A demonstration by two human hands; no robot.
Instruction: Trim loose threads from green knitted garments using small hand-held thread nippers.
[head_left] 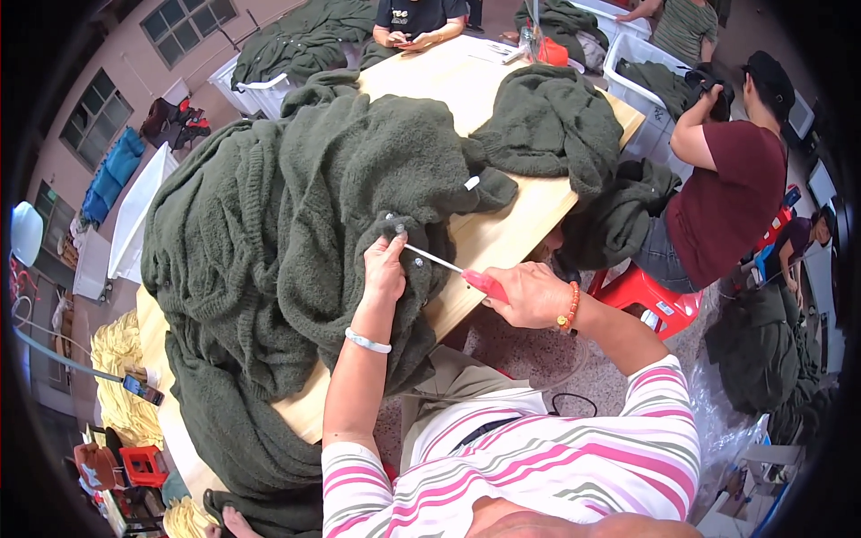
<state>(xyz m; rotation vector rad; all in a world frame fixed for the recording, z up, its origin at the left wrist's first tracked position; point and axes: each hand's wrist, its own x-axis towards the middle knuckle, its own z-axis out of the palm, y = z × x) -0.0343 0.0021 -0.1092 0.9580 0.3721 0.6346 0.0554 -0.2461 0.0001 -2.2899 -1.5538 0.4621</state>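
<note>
My left hand (386,271) pinches the edge of a fuzzy dark green knit garment (381,148) heaped on the wooden table. In my right hand (536,296) is a tool with a red handle (485,284) and a long thin pale shaft (436,259). The shaft slants up and left, its tip at the fingertips of my left hand; the exact contact is hidden. A small shiny button-like piece (419,262) shows on the knit beside my left fingers, with another near the pinched edge. A small white tag (472,183) lies farther right on the garment.
Dark green knitwear (549,125) covers more of the wooden table (429,72). A person in maroon (737,202) sits close on the right on a red stool (659,300). Another person (420,22) is at the far end. White bins (260,93) stand behind.
</note>
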